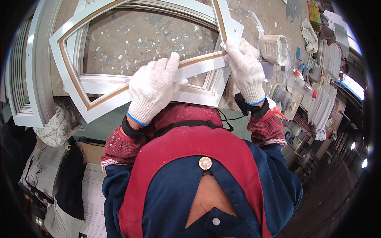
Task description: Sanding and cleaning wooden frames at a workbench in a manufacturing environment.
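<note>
A white frame with a brown inner strip (73,77) lies tilted over a second white frame (198,98) on the worktable. My left hand (152,85), in a white knitted glove, is closed around the near rail of the upper frame, its thumb side toward the right. At that frame's near right corner, my right hand (245,73), gloved too, has its fingers bent over the edge. A crumpled whitish cloth (249,48) shows beside these fingers, partly hidden by them. Whether the right hand grips the cloth, the corner or both is not clear.
More white frames (35,63) stand at the left. On the right are a whitish plastic tub (274,49), a clear bottle with a red cap (303,85), a jar (281,97) and stacked white strips (329,59). The brown tabletop (151,39) is spattered with white.
</note>
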